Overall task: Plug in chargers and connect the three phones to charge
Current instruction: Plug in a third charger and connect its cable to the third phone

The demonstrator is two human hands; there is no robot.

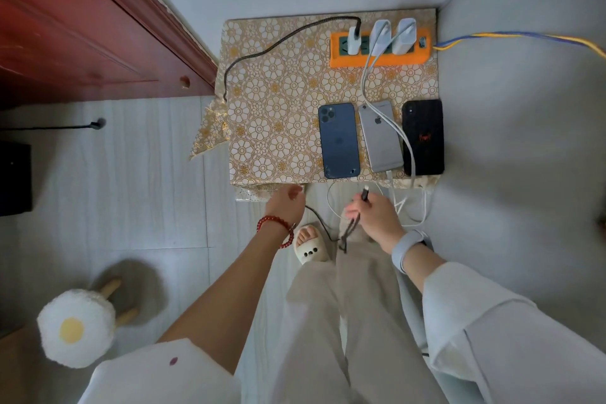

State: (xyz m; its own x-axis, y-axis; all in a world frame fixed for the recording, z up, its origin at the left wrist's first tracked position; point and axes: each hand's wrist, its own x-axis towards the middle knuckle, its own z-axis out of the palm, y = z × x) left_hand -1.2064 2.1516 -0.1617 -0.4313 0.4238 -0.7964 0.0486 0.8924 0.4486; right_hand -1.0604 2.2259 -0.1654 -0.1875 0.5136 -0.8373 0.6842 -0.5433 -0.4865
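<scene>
While the three phones lay face down in a row at the five o'clock corner of the patterned table point(278, 102), the blue phone point(338, 140) was seen leftmost, the silver phone point(380, 138) in the middle and the black phone point(423, 138) at three o'clock of it. An orange power strip point(377, 59) was set at the table's one o'clock corner, with three white chargers point(380, 36) plugged into it. White cables point(367, 75) were run from two chargers down over the silver and black phones toward their lower ends. A black braided cable point(262, 52) was led from the leftmost charger off the table's nine o'clock edge. Its plug end point(365, 193) was pinched by the right hand point(377, 216), just below the table's six o'clock edge. The left hand point(285, 207) was held near that edge, fingers relaxed, nothing gripped. A fried-egg stool point(77, 326) stood on the floor at seven o'clock.
</scene>
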